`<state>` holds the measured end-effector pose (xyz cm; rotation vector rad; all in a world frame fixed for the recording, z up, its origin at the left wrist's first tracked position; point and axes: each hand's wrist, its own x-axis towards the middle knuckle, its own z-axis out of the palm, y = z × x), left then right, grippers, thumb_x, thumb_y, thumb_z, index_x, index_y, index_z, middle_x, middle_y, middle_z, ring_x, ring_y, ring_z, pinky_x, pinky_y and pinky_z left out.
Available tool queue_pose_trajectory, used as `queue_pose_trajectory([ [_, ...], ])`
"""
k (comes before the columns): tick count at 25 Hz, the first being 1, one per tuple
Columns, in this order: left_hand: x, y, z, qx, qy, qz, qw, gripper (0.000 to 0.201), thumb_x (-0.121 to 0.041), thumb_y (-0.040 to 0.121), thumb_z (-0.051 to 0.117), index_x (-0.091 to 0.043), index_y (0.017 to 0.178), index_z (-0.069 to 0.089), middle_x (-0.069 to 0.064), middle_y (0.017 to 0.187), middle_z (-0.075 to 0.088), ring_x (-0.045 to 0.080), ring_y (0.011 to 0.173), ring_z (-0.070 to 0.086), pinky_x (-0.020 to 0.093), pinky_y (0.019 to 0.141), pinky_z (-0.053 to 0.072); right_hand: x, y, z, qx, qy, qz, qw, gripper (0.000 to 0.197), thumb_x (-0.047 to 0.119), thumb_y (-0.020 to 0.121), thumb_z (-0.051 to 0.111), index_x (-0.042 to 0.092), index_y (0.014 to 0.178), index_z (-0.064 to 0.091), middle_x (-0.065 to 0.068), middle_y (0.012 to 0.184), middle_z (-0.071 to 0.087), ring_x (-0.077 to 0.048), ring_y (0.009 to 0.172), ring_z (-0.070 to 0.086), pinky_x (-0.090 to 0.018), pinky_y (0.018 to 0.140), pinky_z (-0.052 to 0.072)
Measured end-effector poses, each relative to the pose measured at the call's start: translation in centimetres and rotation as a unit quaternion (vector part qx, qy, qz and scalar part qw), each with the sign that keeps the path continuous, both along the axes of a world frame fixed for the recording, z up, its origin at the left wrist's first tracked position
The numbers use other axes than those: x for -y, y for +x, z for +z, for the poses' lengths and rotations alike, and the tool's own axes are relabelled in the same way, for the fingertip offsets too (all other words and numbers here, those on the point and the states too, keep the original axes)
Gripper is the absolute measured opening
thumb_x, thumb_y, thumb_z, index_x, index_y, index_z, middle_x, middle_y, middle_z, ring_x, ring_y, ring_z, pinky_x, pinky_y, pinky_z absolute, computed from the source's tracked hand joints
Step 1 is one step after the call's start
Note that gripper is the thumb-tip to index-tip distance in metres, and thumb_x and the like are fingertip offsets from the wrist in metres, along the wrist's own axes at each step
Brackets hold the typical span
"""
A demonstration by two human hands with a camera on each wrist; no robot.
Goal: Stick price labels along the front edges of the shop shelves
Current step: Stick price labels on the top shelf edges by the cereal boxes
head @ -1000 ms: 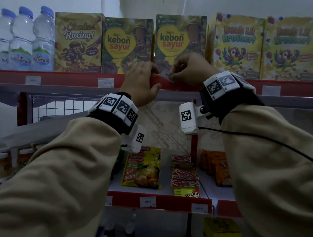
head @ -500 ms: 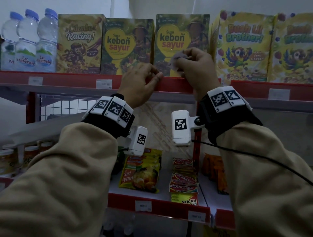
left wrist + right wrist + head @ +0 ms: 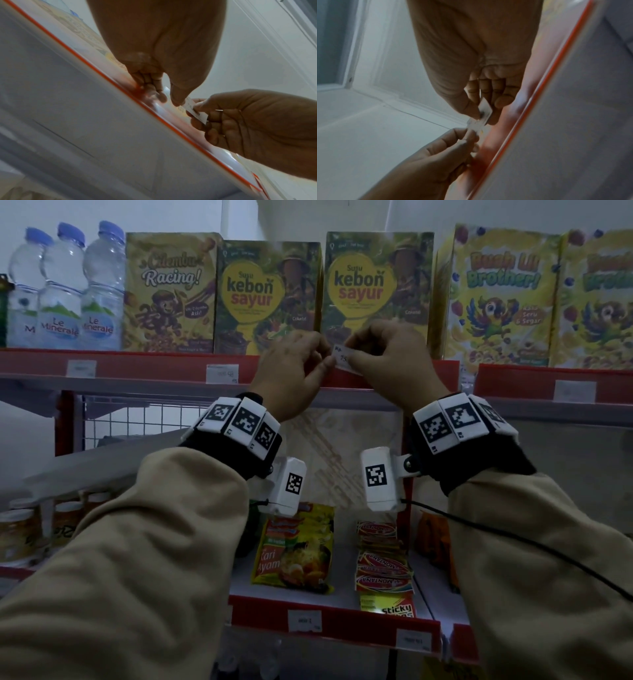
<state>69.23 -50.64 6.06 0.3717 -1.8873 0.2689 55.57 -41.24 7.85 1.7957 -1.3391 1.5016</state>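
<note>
A small white price label with "Rp" printed on it is held between both hands, just in front of the red front edge of the top shelf. My right hand pinches its right part between thumb and fingers. My left hand pinches its left end, with the other fingers curled against the red strip. The label stands a little off the strip, below the right "kebon sayur" box.
Labels sit on the top strip at the left, middle and right. Water bottles and cereal boxes fill the top shelf. Noodle packets lie on the lower shelf, whose edge carries labels.
My right hand rose off the red strip to in front of the box, then came down again, now with the label between both hands. The left hand stayed at the strip.
</note>
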Motion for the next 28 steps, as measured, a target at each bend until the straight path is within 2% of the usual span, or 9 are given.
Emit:
queue_pose_trajectory([
  [2,0.1,0.7,0.3,0.026,-0.009,0.0,1.0,0.015,-0.023,0.093,0.055,-0.012,0.102,0.058,-0.001,0.096,0.049,0.024,0.098,0.048,0.036,0.088,0.037,-0.2,-0.3,0.3,-0.04,0.008,-0.043,0.998,0.009,0.014,0.085,0.066,0.013,0.092,0.07,0.0,0.082,0.068,-0.008,0.075,0.061,-0.021,0.073,0.049],
  [5,0.6,2.6,0.8,0.062,-0.013,0.023,0.998,0.018,-0.015,0.089,0.057,-0.012,0.107,0.056,0.004,0.103,0.052,0.025,0.101,0.048,0.033,0.088,0.037,0.1,-0.1,0.8,-0.033,-0.026,-0.051,0.998,0.009,0.015,0.086,0.066,0.012,0.094,0.07,-0.001,0.086,0.068,-0.013,0.082,0.064,-0.028,0.077,0.053],
  [9,1.3,4.4,1.2,0.075,0.005,0.057,0.996,0.021,-0.021,0.09,0.061,-0.011,0.108,0.057,0.007,0.11,0.052,0.022,0.105,0.045,0.028,0.086,0.034,1.2,1.7,1.5,-0.053,-0.048,-0.067,0.995,0.011,0.012,0.086,0.06,0.015,0.091,0.069,0.002,0.089,0.07,-0.012,0.083,0.064,-0.025,0.077,0.051],
  [11,1.3,4.7,1.3,0.063,0.009,0.037,0.997,0.022,-0.018,0.089,0.063,-0.01,0.108,0.057,0.007,0.104,0.055,0.022,0.1,0.049,0.03,0.084,0.037,1.8,2.4,1.8,-0.08,-0.023,-0.083,0.993,0.014,0.01,0.086,0.059,0.016,0.091,0.07,0.004,0.089,0.067,-0.009,0.08,0.059,-0.019,0.074,0.045],
  [14,1.3,5.0,1.4,0.029,0.028,-0.018,0.999,0.023,-0.014,0.089,0.062,-0.008,0.11,0.056,0.003,0.09,0.059,0.02,0.088,0.054,0.032,0.078,0.043,2.1,3.0,2.0,-0.111,0.035,-0.1,0.988,0.013,0.009,0.087,0.061,0.016,0.092,0.07,0.005,0.089,0.066,-0.008,0.081,0.058,-0.017,0.074,0.044],
  [17,1.8,4.9,1.4,0.052,0.011,-0.023,0.998,0.02,-0.019,0.09,0.06,-0.012,0.109,0.059,-0.001,0.087,0.053,0.017,0.087,0.048,0.027,0.075,0.035,1.6,3.2,2.3,-0.122,0.086,-0.088,0.985,0.01,0.014,0.087,0.065,0.015,0.096,0.069,-0.001,0.094,0.069,-0.012,0.086,0.063,-0.025,0.08,0.051],
  [20,2.1,4.6,1.2,0.058,0.001,-0.014,0.998,0.018,-0.022,0.091,0.058,-0.011,0.106,0.062,0.004,0.093,0.049,0.023,0.093,0.046,0.029,0.076,0.032,1.1,3.3,2.5,-0.134,0.134,-0.087,0.978,0.015,0.015,0.087,0.068,0.014,0.101,0.068,-0.005,0.098,0.07,-0.015,0.092,0.065,-0.031,0.085,0.054],
  [24,2.4,4.3,1.2,0.052,0.021,-0.005,0.998,0.02,-0.025,0.092,0.057,-0.014,0.106,0.065,0.011,0.104,0.054,0.027,0.101,0.049,0.036,0.084,0.039,0.6,3.3,3.0,-0.178,0.157,-0.156,0.959,0.014,0.019,0.084,0.07,0.016,0.098,0.07,0.001,0.088,0.066,-0.011,0.079,0.059,-0.026,0.073,0.05],
  [28,2.4,4.3,1.2,0.058,0.024,-0.009,0.998,0.017,-0.026,0.093,0.056,-0.016,0.105,0.064,0.003,0.094,0.048,0.024,0.096,0.048,0.031,0.078,0.035,0.5,3.4,3.3,-0.202,0.18,-0.197,0.942,0.013,0.023,0.086,0.069,0.019,0.098,0.07,0.002,0.086,0.06,-0.012,0.079,0.053,-0.023,0.069,0.039],
])
